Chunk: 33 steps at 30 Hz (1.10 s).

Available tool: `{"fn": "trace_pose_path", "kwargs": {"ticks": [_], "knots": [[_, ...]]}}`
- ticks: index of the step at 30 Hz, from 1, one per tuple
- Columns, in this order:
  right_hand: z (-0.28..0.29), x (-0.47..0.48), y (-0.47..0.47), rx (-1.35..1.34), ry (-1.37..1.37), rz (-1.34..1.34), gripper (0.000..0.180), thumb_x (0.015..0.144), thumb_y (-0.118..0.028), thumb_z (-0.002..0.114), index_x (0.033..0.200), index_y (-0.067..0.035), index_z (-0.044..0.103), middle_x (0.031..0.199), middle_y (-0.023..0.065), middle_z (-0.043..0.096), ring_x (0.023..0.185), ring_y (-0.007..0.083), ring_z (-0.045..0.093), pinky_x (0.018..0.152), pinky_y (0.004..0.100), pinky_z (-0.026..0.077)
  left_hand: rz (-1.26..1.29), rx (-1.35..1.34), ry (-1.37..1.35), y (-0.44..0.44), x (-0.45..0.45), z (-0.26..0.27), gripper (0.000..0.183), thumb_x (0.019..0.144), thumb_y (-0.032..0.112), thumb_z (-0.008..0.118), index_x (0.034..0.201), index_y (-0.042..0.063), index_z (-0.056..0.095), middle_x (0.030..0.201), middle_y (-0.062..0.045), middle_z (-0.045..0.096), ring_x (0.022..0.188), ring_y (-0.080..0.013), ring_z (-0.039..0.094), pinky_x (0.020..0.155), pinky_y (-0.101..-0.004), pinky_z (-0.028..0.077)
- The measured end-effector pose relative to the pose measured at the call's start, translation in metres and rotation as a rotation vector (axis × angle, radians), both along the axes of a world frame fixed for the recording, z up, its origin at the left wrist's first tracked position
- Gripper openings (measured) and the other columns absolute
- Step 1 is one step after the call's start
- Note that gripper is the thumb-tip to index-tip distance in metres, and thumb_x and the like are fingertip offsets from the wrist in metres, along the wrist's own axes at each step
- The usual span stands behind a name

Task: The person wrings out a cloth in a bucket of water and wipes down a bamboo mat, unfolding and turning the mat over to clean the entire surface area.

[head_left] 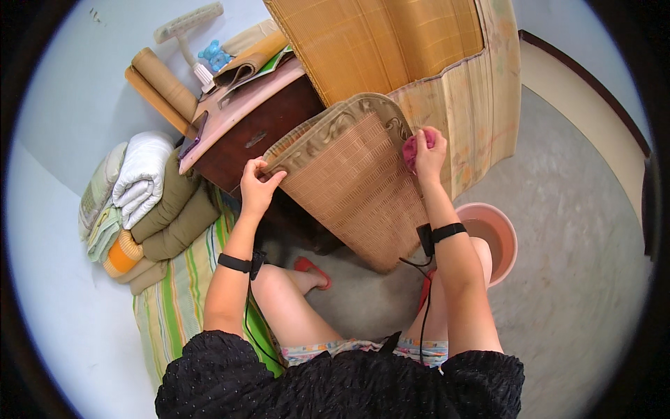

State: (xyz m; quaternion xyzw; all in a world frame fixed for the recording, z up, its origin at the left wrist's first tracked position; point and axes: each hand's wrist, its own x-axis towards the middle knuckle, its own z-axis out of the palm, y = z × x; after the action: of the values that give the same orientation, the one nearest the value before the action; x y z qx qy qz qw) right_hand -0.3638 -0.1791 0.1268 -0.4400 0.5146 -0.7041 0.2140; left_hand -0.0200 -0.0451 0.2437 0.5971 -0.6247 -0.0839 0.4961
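A folded woven mat [356,183] with a patterned fabric border stands upright before me, its lower end near the floor. My left hand [260,183] pinches its upper left corner between thumb and fingers. My right hand [430,152] grips a crumpled magenta cloth [411,152] against the border at the mat's right edge. Behind the mat, larger bamboo mats [382,42] hang or lean. A pink plastic bucket [514,246] holding murky water stands on the floor beside my right knee.
A dark wooden desk [251,136] at the left bears rolled mats [166,84], a white desk lamp [191,47] and a blue bear figure [214,55]. Folded bedding [138,178] is stacked on a striped bed cover [183,293]. Cables run from both wrist straps.
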Motion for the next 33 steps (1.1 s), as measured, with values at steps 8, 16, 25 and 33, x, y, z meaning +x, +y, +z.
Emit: {"fn": "trace_pose_path", "kwargs": {"ticks": [8,16,25,33], "knots": [[-0.046,0.027,0.013,0.217,-0.276,0.100,0.050,0.080,-0.020,0.069,0.120,0.001,0.047,0.110,0.0133,0.056,0.100,0.0230,0.055,0.090,0.0341,0.043,-0.059,0.124,0.280,-0.015,-0.027,-0.067,0.101,0.069,0.022,0.083,0.142,-0.001,0.018,0.128,-0.018,0.046,0.111,-0.0248,0.052,0.091,-0.0358,0.044],[0.097,0.102,0.036,-0.259,-0.216,0.510,0.054,0.084,-0.017,0.067,0.130,-0.003,0.044,0.122,0.0134,0.051,0.112,0.0218,0.051,0.097,0.0348,0.041,-0.258,0.271,0.616,-0.016,-0.014,-0.121,0.077,0.074,0.016,0.080,0.132,0.002,0.032,0.125,-0.012,0.050,0.112,-0.0207,0.052,0.093,-0.0348,0.045],[-0.025,0.209,0.013,-0.339,0.580,-0.034,0.054,0.069,-0.008,0.067,0.121,-0.018,0.060,0.131,0.0188,0.040,0.120,0.0399,0.037,0.102,0.0495,0.030,-0.378,0.149,0.621,-0.028,-0.023,-0.140,0.039,0.085,0.006,0.067,0.119,-0.003,0.051,0.111,-0.007,0.062,0.098,-0.0140,0.058,0.088,-0.0295,0.046],[-0.220,0.188,0.069,0.285,0.283,-0.136,0.054,0.084,-0.013,0.057,0.136,-0.013,0.044,0.135,0.0234,0.038,0.123,0.0401,0.036,0.103,0.0494,0.030,-0.191,0.160,0.718,-0.034,-0.011,-0.147,0.032,0.087,0.004,0.062,0.116,-0.003,0.052,0.109,-0.008,0.062,0.096,-0.0129,0.058,0.087,-0.0286,0.047]]}}
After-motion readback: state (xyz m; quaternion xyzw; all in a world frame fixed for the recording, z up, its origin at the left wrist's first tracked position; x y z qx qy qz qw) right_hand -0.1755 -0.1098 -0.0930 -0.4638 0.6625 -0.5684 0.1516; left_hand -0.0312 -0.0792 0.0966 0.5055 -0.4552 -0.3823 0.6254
